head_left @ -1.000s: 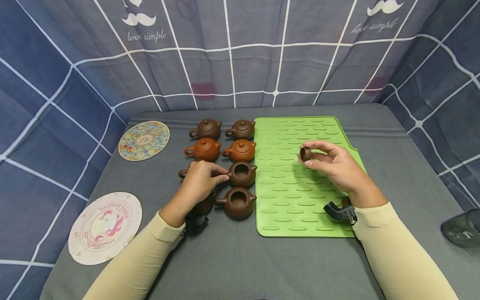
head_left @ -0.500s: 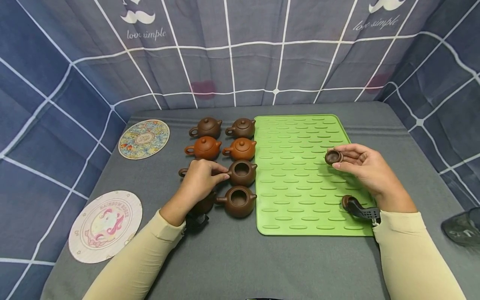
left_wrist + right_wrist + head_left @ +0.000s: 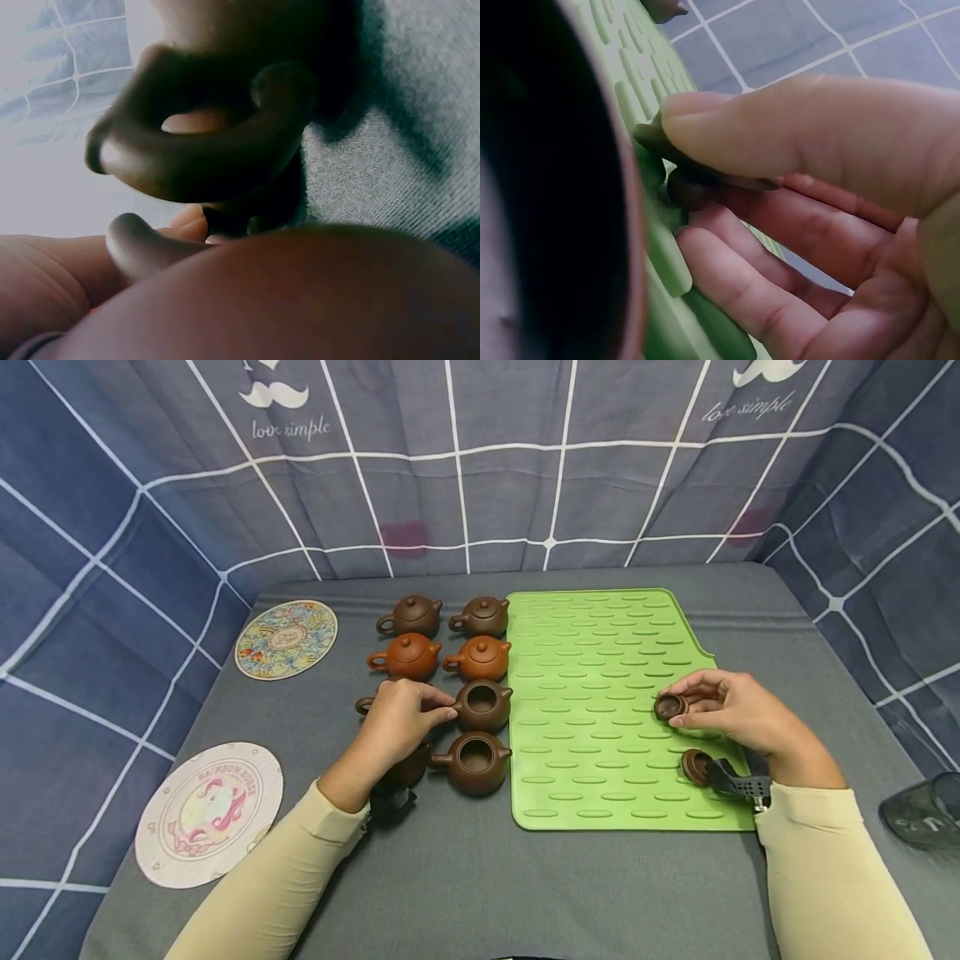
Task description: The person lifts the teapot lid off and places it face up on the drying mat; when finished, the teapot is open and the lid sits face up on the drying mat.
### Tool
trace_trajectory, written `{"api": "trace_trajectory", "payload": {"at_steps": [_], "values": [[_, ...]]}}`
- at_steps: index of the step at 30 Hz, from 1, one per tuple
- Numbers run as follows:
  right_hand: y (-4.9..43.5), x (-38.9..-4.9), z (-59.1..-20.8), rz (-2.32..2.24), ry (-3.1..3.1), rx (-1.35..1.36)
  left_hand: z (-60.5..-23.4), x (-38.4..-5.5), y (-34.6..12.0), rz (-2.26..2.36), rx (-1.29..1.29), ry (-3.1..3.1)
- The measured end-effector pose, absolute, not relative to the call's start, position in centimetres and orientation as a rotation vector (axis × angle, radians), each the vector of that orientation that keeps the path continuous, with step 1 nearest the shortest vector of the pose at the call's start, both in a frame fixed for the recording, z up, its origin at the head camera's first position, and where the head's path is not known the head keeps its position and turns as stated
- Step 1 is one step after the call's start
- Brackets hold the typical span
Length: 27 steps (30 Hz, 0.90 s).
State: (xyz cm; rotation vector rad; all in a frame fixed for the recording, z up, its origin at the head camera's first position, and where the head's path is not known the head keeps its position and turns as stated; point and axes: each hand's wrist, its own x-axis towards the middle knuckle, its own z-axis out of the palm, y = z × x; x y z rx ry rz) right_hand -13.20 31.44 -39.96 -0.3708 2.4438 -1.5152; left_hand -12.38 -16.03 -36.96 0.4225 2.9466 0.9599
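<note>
My left hand [image 3: 401, 718] pinches the handle of a dark brown lidless teapot [image 3: 483, 708] beside the mat's left edge. In front of it stands a second lidless brown teapot [image 3: 480, 767]. Over the right part of the green mat [image 3: 585, 727], my right hand [image 3: 738, 714] holds a small brown teapot lid [image 3: 670, 707], its hollow underside facing up and left. The right wrist view shows the lid [image 3: 651, 139] between thumb and fingers, close above the mat. Another lid [image 3: 696, 767] lies on the mat near the wrist camera. Two more teapots are partly hidden by my left hand and wrist.
Behind my left hand stand two orange teapots [image 3: 483, 657] and two dark brown lidded ones [image 3: 411, 615]. Two round decorated mats, one colourful [image 3: 287, 640] and one pink-white [image 3: 210, 814], lie at the left. A dark cup [image 3: 922, 810] is at the far right.
My right hand has carried the lid rightward, then down and nearer to the mat's front right; the lid's hollow has tipped upward. My left hand has kept its hold on the handle.
</note>
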Motion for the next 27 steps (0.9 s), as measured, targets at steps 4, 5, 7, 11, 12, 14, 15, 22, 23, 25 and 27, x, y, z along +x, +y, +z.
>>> {"api": "trace_trajectory", "payload": {"at_steps": [4, 5, 7, 11, 12, 14, 15, 22, 23, 25, 27], "values": [[31.63, -13.18, -40.01, -1.497, 2.452, -0.368, -36.92, -12.38, -15.99, 0.962, 0.425, 2.946], [31.69, -13.15, -39.99, -1.492, 2.457, -0.367, -36.91, -12.38, -15.98, 0.964, 0.426, 2.947], [31.78, -13.11, -39.93, -1.491, 2.459, -0.350, -36.90, -12.39, -15.98, 0.965, 0.430, 2.949], [31.92, -13.10, -39.79, -1.462, 2.480, -0.332, -36.92, -12.40, -16.00, 0.969, 0.431, 2.949], [31.94, -13.09, -39.73, -1.455, 2.486, -0.326, -36.92, -12.40, -16.00, 0.969, 0.432, 2.949], [32.01, -13.07, -39.67, -1.442, 2.496, -0.324, -36.94, -12.41, -16.00, 0.970, 0.430, 2.948], [32.05, -13.06, -39.67, -1.445, 2.499, -0.324, -36.95, -12.43, -15.99, 0.968, 0.428, 2.949], [32.33, -12.84, -39.42, -1.416, 2.538, -0.347, -36.98, -12.44, -15.98, 0.970, 0.426, 2.948], [32.36, -12.80, -39.38, -1.408, 2.545, -0.349, -37.00, -12.46, -15.98, 0.971, 0.428, 2.947], [32.38, -12.75, -39.31, -1.395, 2.559, -0.345, -36.99, -12.45, -16.01, 0.967, 0.428, 2.946], [32.30, -12.74, -39.21, -1.379, 2.575, -0.341, -36.96, -12.44, -16.03, 0.962, 0.427, 2.947]]}}
